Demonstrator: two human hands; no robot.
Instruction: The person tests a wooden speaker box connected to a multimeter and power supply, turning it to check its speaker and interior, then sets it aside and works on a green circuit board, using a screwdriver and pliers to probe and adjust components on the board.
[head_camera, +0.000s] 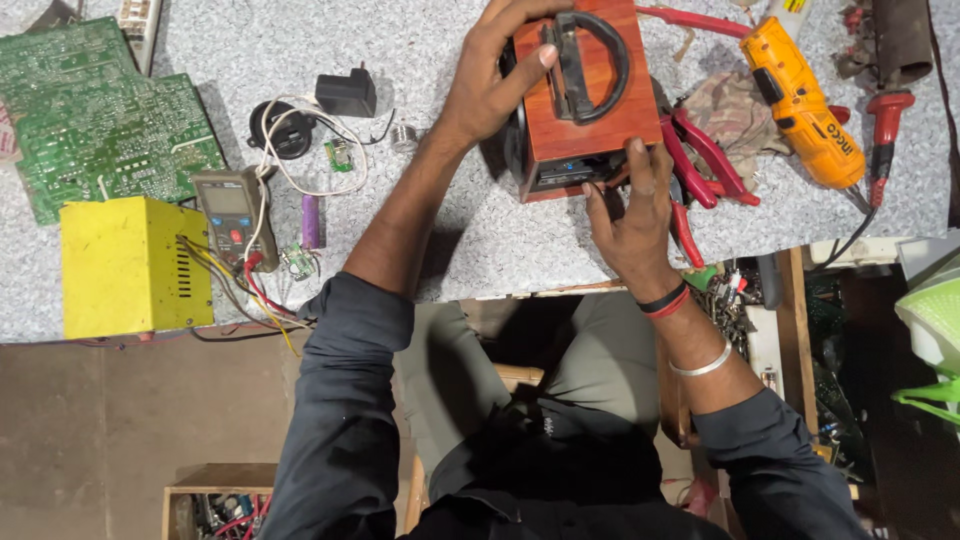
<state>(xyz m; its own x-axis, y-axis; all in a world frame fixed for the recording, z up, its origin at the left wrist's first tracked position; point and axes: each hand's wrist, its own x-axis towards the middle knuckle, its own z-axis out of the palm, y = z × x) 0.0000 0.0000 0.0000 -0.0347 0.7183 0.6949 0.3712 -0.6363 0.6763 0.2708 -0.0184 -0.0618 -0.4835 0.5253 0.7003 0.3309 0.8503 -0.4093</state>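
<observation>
Hands on the little wooden speaker box (575, 95) right now — it sits on the speckled grey bench (520, 250), near the front edge, with a black carry handle (590, 65) on top. Left hand (490, 85) is wrapped over the left side and top, fingers curled across the wood and the thumb pressed on the handle, so that's a proper closed hold. Right hand (630, 215) sits at the near lower corner, fingertips pinching the dark front panel edge; can't tell if it actually has anything between the fingers.

What I'd worry about: the box is close to the bench edge, and the near hand is pulling toward the body — if the left grip slackens, the whole thing could tip off into the lap. Also the red-handled pliers (700, 165) lie just beside the right wrist and the orange cordless screwdriver (805, 100) sits a bit beyond, so an elbow swing could knock them. The multimeter (232, 215) and yellow metal case (125, 265) are well apart on the left, out of harm's way.
</observation>
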